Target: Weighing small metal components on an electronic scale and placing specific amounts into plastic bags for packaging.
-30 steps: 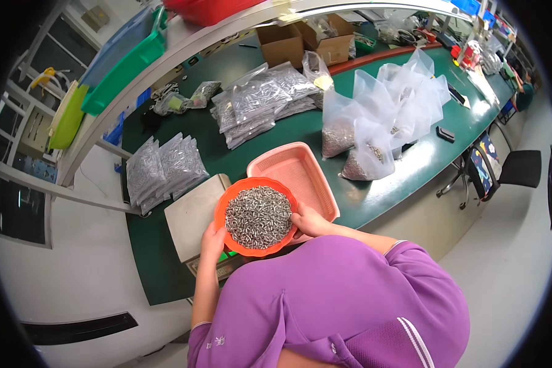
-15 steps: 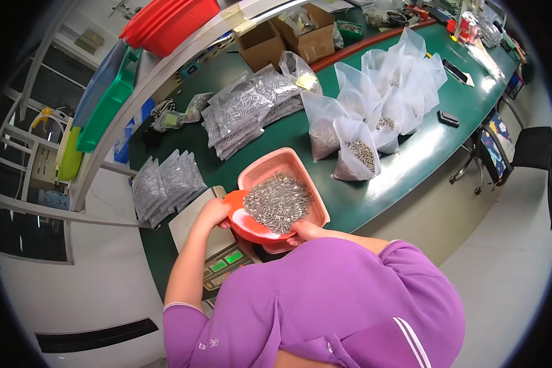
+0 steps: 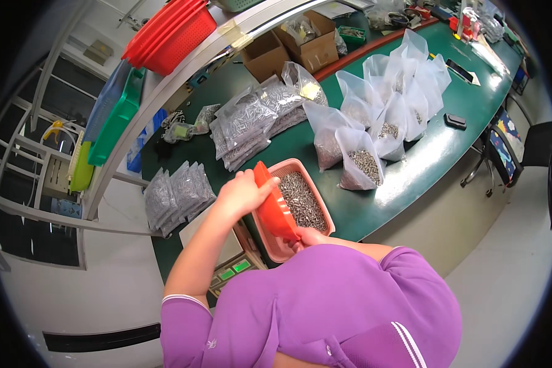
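A person in a purple shirt [image 3: 349,306] stands at a long green table [image 3: 423,165], seen from above through a wide, curved lens. Both hands hold an orange bowl [image 3: 275,208] tipped steeply on its side over a pink tray [image 3: 325,205]. The left hand [image 3: 242,193] is closed around the upper rim of the bowl, fingers curled over the edge. The right hand [image 3: 303,238] grips the lower rim close to the person's chest; only part of it shows, so how tightly it is closed cannot be told. The tray sits at the near edge of the table, and a heap of small silver metal parts [image 3: 300,199] lies in it, just beside the mouth of the bowl.

Beside the tray, on the person's left, is a weighing scale [image 3: 230,270] with a lit green display, mostly hidden by the left arm. Just past the tray stand open clear plastic bags [image 3: 365,162], each partly filled with the same metal parts. Farther left lie flat sealed packets [image 3: 178,193] of parts, with another stack [image 3: 251,122] toward the back of the table. Cardboard boxes [image 3: 310,43] sit at the far edge. Overhead, a shelf [image 3: 184,83] carries red baskets [image 3: 172,34] and a green bin [image 3: 116,119]
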`<state>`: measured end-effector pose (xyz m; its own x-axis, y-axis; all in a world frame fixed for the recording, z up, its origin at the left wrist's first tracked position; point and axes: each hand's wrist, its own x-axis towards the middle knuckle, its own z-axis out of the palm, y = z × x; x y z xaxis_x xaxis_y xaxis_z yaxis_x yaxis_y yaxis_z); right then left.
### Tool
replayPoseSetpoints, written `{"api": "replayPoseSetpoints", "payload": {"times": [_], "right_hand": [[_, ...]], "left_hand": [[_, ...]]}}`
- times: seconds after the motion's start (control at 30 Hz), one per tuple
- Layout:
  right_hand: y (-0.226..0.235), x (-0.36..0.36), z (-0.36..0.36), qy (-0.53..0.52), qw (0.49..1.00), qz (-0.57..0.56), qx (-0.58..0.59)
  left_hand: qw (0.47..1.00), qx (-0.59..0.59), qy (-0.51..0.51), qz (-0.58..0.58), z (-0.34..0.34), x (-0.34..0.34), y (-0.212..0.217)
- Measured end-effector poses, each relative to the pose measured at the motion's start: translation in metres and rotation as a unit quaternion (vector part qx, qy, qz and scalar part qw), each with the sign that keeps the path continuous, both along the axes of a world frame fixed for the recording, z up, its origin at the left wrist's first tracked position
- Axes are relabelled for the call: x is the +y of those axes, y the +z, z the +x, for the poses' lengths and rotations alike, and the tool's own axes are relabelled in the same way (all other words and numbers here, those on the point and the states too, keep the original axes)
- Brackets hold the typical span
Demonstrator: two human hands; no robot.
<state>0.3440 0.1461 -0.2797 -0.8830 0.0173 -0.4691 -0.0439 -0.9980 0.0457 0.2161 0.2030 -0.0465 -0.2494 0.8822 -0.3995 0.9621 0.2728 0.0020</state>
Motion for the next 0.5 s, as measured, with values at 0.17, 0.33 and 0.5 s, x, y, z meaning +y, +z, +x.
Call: {"api": "replayPoseSetpoints", "payload": {"times": [0.17,0.33,0.5], "right_hand": [[0.003,-0.004,-0.007,0.032,0.991,0.116,-0.058],[0.035,-0.011,-0.016,-0.058,0.947,0.316,-0.004],[0.08,-0.001,-0.055,0.049,0.79,0.611,-0.027]], "left_hand": [[0.989,-0.119,0.069,0.059,-0.021,-0.028,-0.006],[0.873,-0.378,0.286,0.118,-0.098,-0.125,-0.026],[0.767,-0.455,0.419,0.171,-0.162,-0.235,-0.076]]}}
